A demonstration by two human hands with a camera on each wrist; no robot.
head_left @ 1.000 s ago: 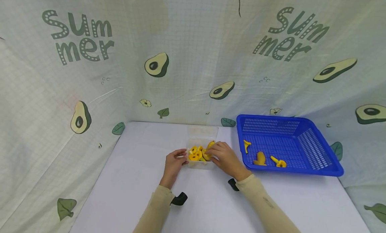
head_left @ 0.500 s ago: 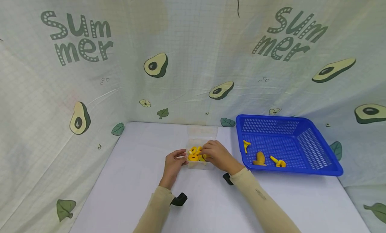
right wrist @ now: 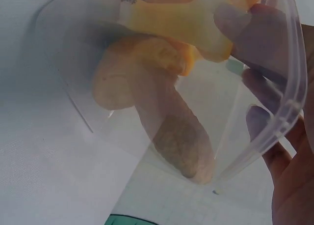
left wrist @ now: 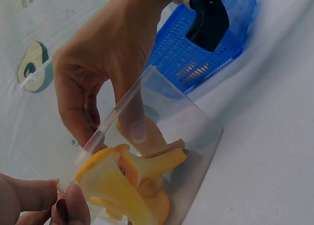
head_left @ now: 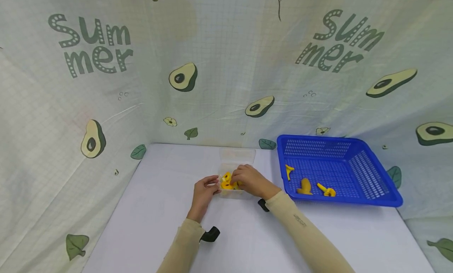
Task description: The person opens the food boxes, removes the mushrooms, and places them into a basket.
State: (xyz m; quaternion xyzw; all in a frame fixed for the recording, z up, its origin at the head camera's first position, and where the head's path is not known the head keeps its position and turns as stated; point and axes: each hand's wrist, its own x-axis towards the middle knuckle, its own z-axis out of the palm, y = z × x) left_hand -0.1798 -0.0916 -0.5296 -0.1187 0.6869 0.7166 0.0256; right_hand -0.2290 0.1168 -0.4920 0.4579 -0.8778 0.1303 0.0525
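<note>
A clear plastic box [head_left: 233, 194] holds several yellow trumpet-shaped mushrooms [left wrist: 115, 183]. Its lid [head_left: 238, 153] lies folded back behind it. My left hand [head_left: 203, 193] pinches the box's left edge between thumb and fingers. From the right, my right hand [head_left: 250, 180] reaches in over the rim, fingers bent down. In the left wrist view its thumb [left wrist: 137, 130] is down among the mushrooms, its index fingertip by a cap. Whether it pinches one I cannot tell. A tan-stemmed mushroom [right wrist: 171, 122] shows through the box wall in the right wrist view.
A blue plastic basket [head_left: 339, 201] stands to the right on the white table [head_left: 170, 169], with a trumpet-shaped yellow mushroom [head_left: 289, 171], a stubby tan-yellow one [head_left: 305, 185] and a thin-stemmed one [head_left: 327, 191] inside. A printed cloth [head_left: 219, 49] hangs behind the table.
My right hand has moved left, from the box's right end toward its middle, and now covers more of the mushrooms. The left hand has stayed at the box's left edge.
</note>
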